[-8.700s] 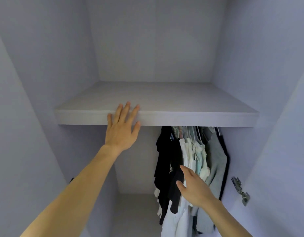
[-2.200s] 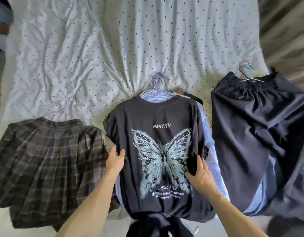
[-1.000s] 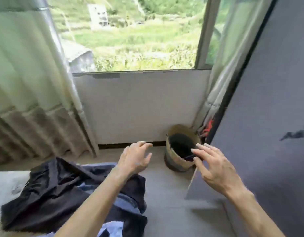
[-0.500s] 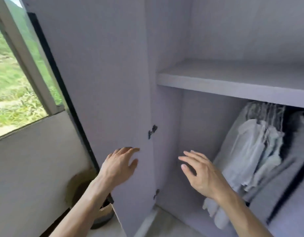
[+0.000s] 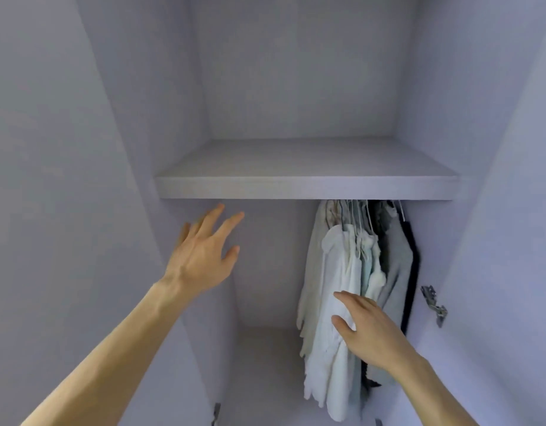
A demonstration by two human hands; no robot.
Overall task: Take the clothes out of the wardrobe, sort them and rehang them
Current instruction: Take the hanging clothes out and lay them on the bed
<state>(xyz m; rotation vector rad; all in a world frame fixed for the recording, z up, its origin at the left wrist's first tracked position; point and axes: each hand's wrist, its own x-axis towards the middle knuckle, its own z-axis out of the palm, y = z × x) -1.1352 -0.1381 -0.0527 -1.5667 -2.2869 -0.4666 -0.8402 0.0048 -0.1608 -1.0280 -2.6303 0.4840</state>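
Observation:
I face the open grey wardrobe. Several garments hang bunched at the right under the shelf (image 5: 305, 189): white tops (image 5: 333, 302) in front, a pale beige piece to their left, a grey garment (image 5: 397, 272) and a dark one behind. Their hanger hooks (image 5: 357, 210) show just below the shelf; the rail is hidden. My left hand (image 5: 204, 256) is raised with fingers spread, just below the shelf's front edge, touching nothing. My right hand (image 5: 370, 330) has straight fingers reaching against the white tops, gripping nothing.
The wardrobe's left half under the shelf holds no clothes. The shelf top is bare. A metal door hinge (image 5: 433, 304) sticks out of the right side wall. Another hinge (image 5: 215, 413) shows low on the left panel.
My view swung from the window and the left door into the wardrobe. Both hands moved in: the left rose toward the shelf edge, the right reached the white tops.

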